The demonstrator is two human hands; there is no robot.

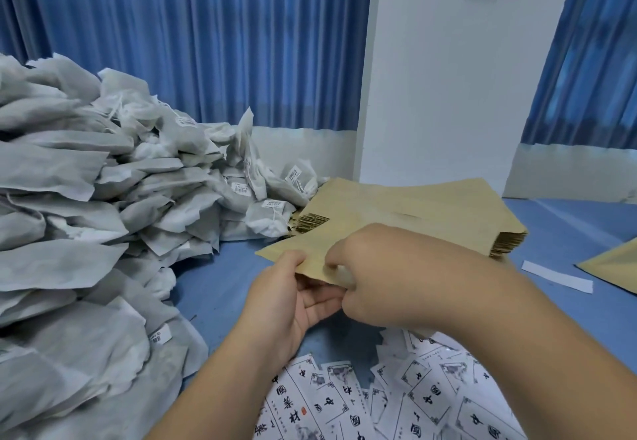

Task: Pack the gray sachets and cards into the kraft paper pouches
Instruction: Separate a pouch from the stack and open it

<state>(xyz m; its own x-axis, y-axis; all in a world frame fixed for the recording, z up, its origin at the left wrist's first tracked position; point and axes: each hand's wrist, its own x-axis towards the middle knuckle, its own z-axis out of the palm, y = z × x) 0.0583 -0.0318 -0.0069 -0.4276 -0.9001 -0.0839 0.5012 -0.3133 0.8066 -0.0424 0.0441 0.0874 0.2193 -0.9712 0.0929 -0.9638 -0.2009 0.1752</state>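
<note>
A kraft paper pouch lies tilted over the blue table, its near edge held by both hands. My left hand pinches that edge from below, thumb on top. My right hand grips the same edge from above, fingers curled at the opening. Behind it sits a thick stack of kraft pouches. A big heap of gray sachets with small white labels fills the left side. Several white cards with black characters lie spread at the near edge, under my forearms.
A white paper strip lies on the blue table at the right, beside another kraft pouch at the frame edge. Blue curtains and a white pillar stand behind.
</note>
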